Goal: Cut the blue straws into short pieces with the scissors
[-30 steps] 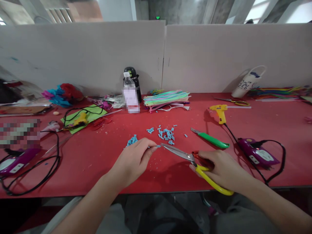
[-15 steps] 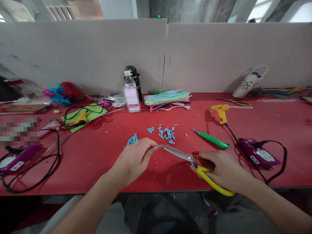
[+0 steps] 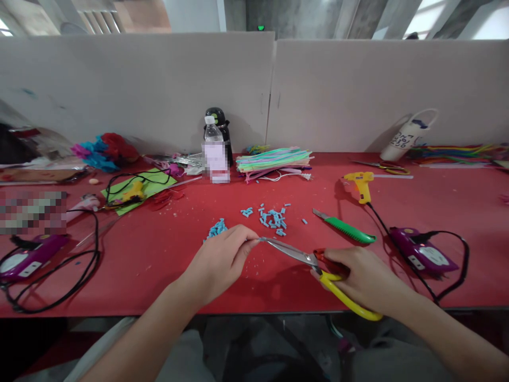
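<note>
Fingertips pinch together on the left hand (image 3: 222,254), clamped on a tiny blue piece (image 3: 261,240), while the right hand (image 3: 361,273) wraps round the handles of the scissors (image 3: 290,251). Big picture: a grey partition (image 3: 159,85) walls off the back, and the red table (image 3: 155,270) ends at a front edge passing beneath both forearms. Red surface, crumb-speckled, spreads between blades and edge; that's room below the work! Out right sits a purple power strip (image 3: 423,252), well clear of the knuckles; its left-side partner (image 3: 34,259) is cut off by the frame. Closer in, a green cutter (image 3: 350,230) lies just beyond the right hand. Now the small stuff: loose blue cuttings (image 3: 274,218) scatter past the scissor tips, and another blue heap (image 3: 217,228) hides partly behind the left hand. Tiniest of all, that pinched piece barely shows at the blade tips, and whether the blades meet, I cannot tell.
</note>
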Action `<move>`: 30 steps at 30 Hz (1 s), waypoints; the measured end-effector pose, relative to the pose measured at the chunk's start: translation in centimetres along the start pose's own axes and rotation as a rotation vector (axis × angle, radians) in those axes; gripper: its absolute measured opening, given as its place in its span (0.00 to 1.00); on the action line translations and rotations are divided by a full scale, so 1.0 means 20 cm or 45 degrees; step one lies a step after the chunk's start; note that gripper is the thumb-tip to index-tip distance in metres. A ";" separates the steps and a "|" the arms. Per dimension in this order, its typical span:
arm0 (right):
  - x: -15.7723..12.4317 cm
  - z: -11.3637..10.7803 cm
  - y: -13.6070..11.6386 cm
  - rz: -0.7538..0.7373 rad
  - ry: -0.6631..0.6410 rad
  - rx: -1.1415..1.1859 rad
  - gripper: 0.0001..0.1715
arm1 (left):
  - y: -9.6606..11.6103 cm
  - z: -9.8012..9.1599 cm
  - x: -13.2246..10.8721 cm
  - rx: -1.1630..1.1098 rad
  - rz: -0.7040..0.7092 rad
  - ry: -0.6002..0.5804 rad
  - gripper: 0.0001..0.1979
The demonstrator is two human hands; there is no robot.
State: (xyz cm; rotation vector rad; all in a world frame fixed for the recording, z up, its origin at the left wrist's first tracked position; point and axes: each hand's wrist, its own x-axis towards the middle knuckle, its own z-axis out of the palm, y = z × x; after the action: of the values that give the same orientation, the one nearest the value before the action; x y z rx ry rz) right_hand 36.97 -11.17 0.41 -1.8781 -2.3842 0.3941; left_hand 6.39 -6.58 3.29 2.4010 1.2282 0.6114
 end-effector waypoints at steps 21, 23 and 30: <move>0.02 0.00 0.05 -0.011 0.066 -0.009 0.17 | -0.25 -0.14 0.03 0.121 0.014 -0.088 0.14; 0.02 0.01 0.04 -0.019 0.058 -0.022 0.16 | -0.31 -0.15 0.04 0.143 0.005 -0.099 0.15; 0.01 0.02 0.05 0.009 0.054 -0.080 0.14 | -0.42 -0.10 0.04 0.347 -0.065 -0.143 0.19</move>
State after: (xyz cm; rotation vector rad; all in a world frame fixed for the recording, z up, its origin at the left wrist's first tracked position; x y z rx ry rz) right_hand 37.70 -10.74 -0.17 -1.9012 -2.3907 0.2802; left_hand 0.21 -1.14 0.79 2.5727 1.3965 0.3045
